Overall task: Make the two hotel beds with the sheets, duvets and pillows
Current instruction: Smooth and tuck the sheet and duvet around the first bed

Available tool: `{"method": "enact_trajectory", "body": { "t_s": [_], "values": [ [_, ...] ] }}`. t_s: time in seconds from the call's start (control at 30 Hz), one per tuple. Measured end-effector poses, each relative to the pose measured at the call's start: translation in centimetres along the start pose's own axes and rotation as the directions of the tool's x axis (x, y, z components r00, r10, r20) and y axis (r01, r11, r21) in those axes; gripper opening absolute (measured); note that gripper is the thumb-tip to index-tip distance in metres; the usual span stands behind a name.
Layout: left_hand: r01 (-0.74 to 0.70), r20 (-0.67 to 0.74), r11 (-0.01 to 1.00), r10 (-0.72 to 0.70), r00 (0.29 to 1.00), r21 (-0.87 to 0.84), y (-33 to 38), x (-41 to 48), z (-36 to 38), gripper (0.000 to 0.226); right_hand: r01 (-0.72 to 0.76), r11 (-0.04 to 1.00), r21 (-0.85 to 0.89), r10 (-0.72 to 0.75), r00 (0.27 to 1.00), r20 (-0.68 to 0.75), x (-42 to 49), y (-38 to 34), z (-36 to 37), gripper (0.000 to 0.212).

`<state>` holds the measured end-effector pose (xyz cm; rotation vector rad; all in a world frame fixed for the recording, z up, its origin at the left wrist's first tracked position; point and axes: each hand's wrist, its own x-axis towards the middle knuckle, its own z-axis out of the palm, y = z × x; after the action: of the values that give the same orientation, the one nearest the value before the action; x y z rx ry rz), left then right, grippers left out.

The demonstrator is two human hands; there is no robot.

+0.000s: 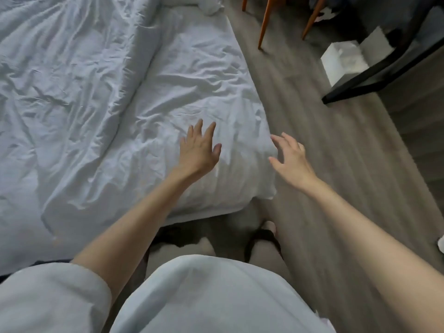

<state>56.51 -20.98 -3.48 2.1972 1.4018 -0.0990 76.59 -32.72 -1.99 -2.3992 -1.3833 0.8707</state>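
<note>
White, creased cotton is what we have under us: the sheet [197, 75] lies over the right side of the bed [223, 200], and the duvet [60, 97] is heaped in folds along the bed's left side, not yet spread. A pillow [206, 4] sits bunched at the bed's far end. We stand at the bed's near right corner. Our left hand [199, 151] is over the sheet just inside that corner, fingers [209, 131] straight and spread, holding nothing; whether the palm touches the cloth we cannot tell. Our right hand [292, 158] hangs just off the bed's right edge above the floor [324, 152], fingers loosely bent and parted, also empty.

We judge the step in hand to be smoothing and squaring the sheet at this corner, before the duvet is pulled across. The next move seems to call for both hands to take the loose cloth at the corner, draw it taut toward the bed's edge and tuck it under, working out the wrinkles that run inward from here. Only this one bed is in view, so the second bed we cannot speak for
</note>
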Motion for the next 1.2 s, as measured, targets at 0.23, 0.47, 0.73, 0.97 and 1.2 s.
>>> {"method": "enact_trajectory", "body": {
  "t_s": [0.23, 0.47, 0.73, 0.97, 1.2],
  "values": [
    [0.281, 0.023, 0.944, -0.282, 0.959, -0.174, 7.4, 1.2, 4.7, 0.060, 0.069, 0.994, -0.087, -0.052, 0.982, 0.181, 6.2, 6.7, -5.9, 0.059],
    [0.429, 0.032, 0.847, -0.442, 0.896, -0.313, 8.8, 5.9, 6.4, 0.063, 0.309, 0.893, -0.327, -0.190, 0.918, 0.348, 13.7, 7.7, -6.7, 0.062],
    [0.550, 0.164, 0.725, -0.535, 0.829, -0.415, 8.8, 12.1, 9.3, 0.070, 0.632, 0.560, -0.536, -0.331, 0.764, 0.554, 22.2, 6.6, -4.2, 0.085],
    [0.618, 0.224, 0.524, -0.628, 0.745, -0.586, 9.4, 14.5, 12.9, 0.079, 0.879, 0.238, -0.413, -0.404, 0.477, 0.781, 28.8, 6.5, -0.7, 0.089],
    [0.662, 0.221, 0.362, -0.747, 0.627, -0.656, 14.8, 15.9, 20.6, 0.102, 0.965, -0.079, -0.249, -0.402, 0.198, 0.894, 35.0, 8.2, 1.4, 0.099]
  ]
}}
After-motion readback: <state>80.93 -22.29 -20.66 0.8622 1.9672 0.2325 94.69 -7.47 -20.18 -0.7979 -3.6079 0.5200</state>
